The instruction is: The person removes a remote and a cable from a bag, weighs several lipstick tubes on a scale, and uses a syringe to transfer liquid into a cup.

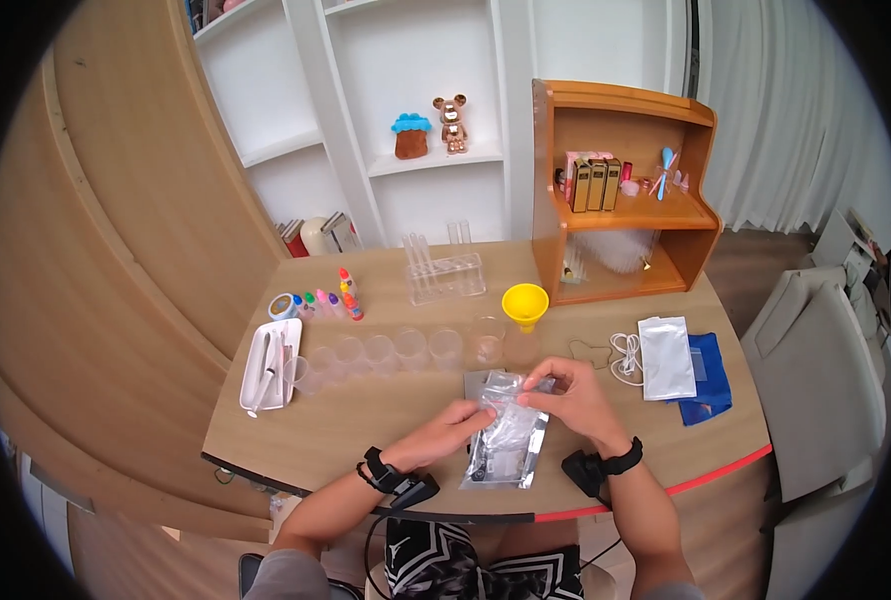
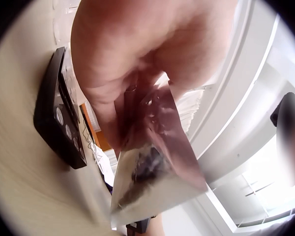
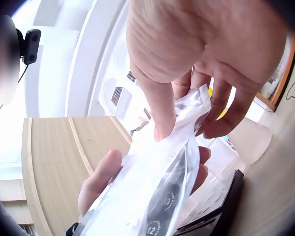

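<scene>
A silver-and-clear plastic pouch (image 1: 511,450) is held up over the front of the table. My left hand (image 1: 448,430) grips its left side, with the thumb on the face and fingertips behind it in the right wrist view. At the upper end, my right hand (image 1: 578,402) pinches the pouch's crinkled edge between thumb and fingers. Printed lettering shows on the clear part of the pouch (image 3: 162,206); a dark shape shows through in the left wrist view. Behind the pouch lies a flat black device (image 2: 59,118) with round silvery buttons, mostly covered in the head view.
A row of clear cups (image 1: 411,347) and a yellow funnel (image 1: 525,303) stand beyond my hands. To the left are a white tray (image 1: 269,370) of tools and several small colour bottles (image 1: 334,303). A test-tube rack (image 1: 447,280), wooden shelf (image 1: 621,215) and white packet (image 1: 668,358) stand farther off.
</scene>
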The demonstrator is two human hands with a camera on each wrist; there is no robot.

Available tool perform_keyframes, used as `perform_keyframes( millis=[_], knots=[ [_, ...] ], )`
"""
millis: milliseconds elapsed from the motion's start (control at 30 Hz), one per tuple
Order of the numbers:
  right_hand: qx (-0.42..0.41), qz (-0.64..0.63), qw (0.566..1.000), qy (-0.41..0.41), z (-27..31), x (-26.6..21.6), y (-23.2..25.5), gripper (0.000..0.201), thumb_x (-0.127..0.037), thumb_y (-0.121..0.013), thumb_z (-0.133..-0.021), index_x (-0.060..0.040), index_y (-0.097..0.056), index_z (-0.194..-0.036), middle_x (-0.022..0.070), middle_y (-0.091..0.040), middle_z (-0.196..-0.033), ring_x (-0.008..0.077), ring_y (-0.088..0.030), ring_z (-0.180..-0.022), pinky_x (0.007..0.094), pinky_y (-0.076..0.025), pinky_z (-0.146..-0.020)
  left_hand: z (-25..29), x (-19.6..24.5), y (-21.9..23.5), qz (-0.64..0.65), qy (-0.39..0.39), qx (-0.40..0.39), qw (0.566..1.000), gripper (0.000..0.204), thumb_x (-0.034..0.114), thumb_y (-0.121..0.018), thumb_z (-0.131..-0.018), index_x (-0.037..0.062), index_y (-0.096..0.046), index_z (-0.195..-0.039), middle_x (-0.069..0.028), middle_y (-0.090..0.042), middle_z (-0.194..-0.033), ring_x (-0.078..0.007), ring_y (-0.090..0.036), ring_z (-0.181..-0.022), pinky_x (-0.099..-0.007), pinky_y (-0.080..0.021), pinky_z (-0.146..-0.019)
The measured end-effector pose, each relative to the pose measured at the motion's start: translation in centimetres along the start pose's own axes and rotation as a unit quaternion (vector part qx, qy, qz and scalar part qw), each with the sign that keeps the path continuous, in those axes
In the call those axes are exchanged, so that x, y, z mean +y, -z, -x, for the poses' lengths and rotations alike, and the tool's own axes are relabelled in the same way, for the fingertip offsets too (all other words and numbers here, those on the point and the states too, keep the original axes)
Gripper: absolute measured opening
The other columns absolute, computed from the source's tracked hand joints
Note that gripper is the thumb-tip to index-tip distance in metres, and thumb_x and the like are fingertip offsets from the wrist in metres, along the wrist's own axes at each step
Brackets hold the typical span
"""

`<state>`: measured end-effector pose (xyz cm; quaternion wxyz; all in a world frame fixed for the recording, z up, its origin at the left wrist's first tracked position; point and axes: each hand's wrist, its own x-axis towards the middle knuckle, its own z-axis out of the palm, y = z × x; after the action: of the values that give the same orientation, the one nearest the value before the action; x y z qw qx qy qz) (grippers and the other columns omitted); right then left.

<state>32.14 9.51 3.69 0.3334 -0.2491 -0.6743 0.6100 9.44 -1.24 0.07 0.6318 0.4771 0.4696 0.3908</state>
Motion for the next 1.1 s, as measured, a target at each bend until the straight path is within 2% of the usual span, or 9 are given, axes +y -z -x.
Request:
perform_keyframes(
  millis=[133, 233, 300, 600, 700, 833, 933, 1000, 1100],
  knots=[
    [0.021, -0.023, 0.999, 0.036, 0.1, -0.7, 0.4, 0.021, 0.005, -0.081, -0.080, -0.0027, -0.069, -0.095, 0.0026, -0.071, -0.098, 0.0082, -0.065, -0.090, 0.0231, -0.052, -0.078, 0.1, 0.4, -0.4, 0.103, -0.005, 0.018, 0.995, 0.037, 0.033, -0.047, -0.110, 0.0012, -0.063, -0.123, 0.0004, -0.063, -0.107, -0.0074, -0.056, -0.096, -0.0257, -0.047, -0.082],
    [0.012, -0.069, 0.996, 0.047, 0.2, -1.1, 1.5, 0.023, 0.006, -0.081, -0.080, -0.0026, -0.069, -0.097, 0.0022, -0.070, -0.097, 0.0080, -0.064, -0.089, 0.0232, -0.051, -0.079, 0.4, 3.0, -1.2, 0.132, -0.085, 0.005, 0.988, 0.036, 0.027, -0.049, -0.109, 0.0005, -0.059, -0.132, -0.0048, -0.066, -0.118, -0.0113, -0.060, -0.110, -0.0296, -0.048, -0.100],
    [-0.001, -0.028, 0.998, 0.062, 0.1, -0.5, 2.0, 0.021, 0.001, -0.081, -0.080, -0.0025, -0.069, -0.097, 0.0009, -0.070, -0.096, 0.0060, -0.062, -0.086, 0.0217, -0.049, -0.075, 0.0, 3.8, -0.7, -0.036, -0.196, 0.057, 0.978, 0.025, 0.020, -0.055, -0.107, 0.0013, -0.060, -0.123, -0.0039, -0.065, -0.110, -0.0081, -0.060, -0.098, -0.0281, -0.051, -0.082],
    [0.007, -0.032, 0.996, 0.086, 0.3, -1.6, 0.4, 0.034, 0.003, -0.082, -0.079, -0.0018, -0.064, -0.108, 0.0021, -0.069, -0.098, 0.0092, -0.064, -0.093, 0.0235, -0.050, -0.083, -1.7, 5.5, -1.5, -0.139, -0.176, 0.119, 0.967, 0.012, 0.008, -0.066, -0.099, -0.0001, -0.058, -0.101, 0.0008, -0.066, -0.084, -0.0035, -0.058, -0.072, -0.0216, -0.047, -0.060],
    [0.025, 0.015, 0.993, 0.115, 0.4, -1.3, 0.1, 0.031, 0.002, -0.081, -0.080, -0.0024, -0.064, -0.106, 0.0027, -0.068, -0.098, 0.0096, -0.064, -0.093, 0.0243, -0.050, -0.083, -2.6, 4.2, -1.6, -0.111, -0.273, 0.139, 0.946, 0.011, 0.009, -0.065, -0.099, 0.0001, -0.059, -0.099, 0.0012, -0.064, -0.080, -0.0025, -0.056, -0.069, -0.0223, -0.045, -0.056],
    [0.013, 0.038, 0.994, 0.100, 0.7, -2.2, -0.5, 0.028, 0.001, -0.081, -0.081, -0.0029, -0.065, -0.104, 0.0031, -0.068, -0.097, 0.0099, -0.064, -0.093, 0.0254, -0.051, -0.083, -1.6, 4.1, -1.5, -0.137, -0.231, 0.160, 0.950, 0.010, 0.006, -0.066, -0.098, 0.0005, -0.058, -0.096, 0.0010, -0.065, -0.084, -0.0032, -0.060, -0.080, -0.0225, -0.048, -0.065],
    [-0.011, 0.043, 0.996, 0.083, 0.8, -1.9, -0.4, 0.027, 0.000, -0.081, -0.081, -0.0025, -0.065, -0.103, 0.0030, -0.068, -0.095, 0.0101, -0.064, -0.091, 0.0262, -0.052, -0.083, -1.5, 3.2, -1.4, -0.193, -0.261, 0.172, 0.930, 0.015, 0.008, -0.068, -0.096, -0.0011, -0.056, -0.095, -0.0018, -0.059, -0.069, -0.0020, -0.050, -0.063, -0.0249, -0.039, -0.051],
    [-0.006, 0.046, 0.996, 0.077, 0.8, -1.8, -0.4, 0.027, -0.001, -0.081, -0.082, -0.0017, -0.065, -0.103, 0.0034, -0.069, -0.094, 0.0104, -0.065, -0.089, 0.0264, -0.052, -0.083, -1.3, 3.0, -1.2, -0.196, -0.235, 0.152, 0.940, 0.016, 0.005, -0.067, -0.097, 0.0003, -0.053, -0.093, 0.0000, -0.062, -0.079, -0.0031, -0.058, -0.077, -0.0232, -0.047, -0.063],
    [-0.012, 0.062, 0.994, 0.087, 0.7, -1.5, -0.3, 0.025, 0.000, -0.081, -0.082, -0.0014, -0.066, -0.102, 0.0040, -0.070, -0.095, 0.0106, -0.065, -0.088, 0.0266, -0.052, -0.082, -1.0, 3.2, -1.2, -0.189, -0.225, 0.142, 0.945, 0.018, 0.004, -0.067, -0.096, 0.0009, -0.050, -0.091, 0.0008, -0.061, -0.078, -0.0024, -0.057, -0.077, -0.0231, -0.046, -0.062]
  ],
)
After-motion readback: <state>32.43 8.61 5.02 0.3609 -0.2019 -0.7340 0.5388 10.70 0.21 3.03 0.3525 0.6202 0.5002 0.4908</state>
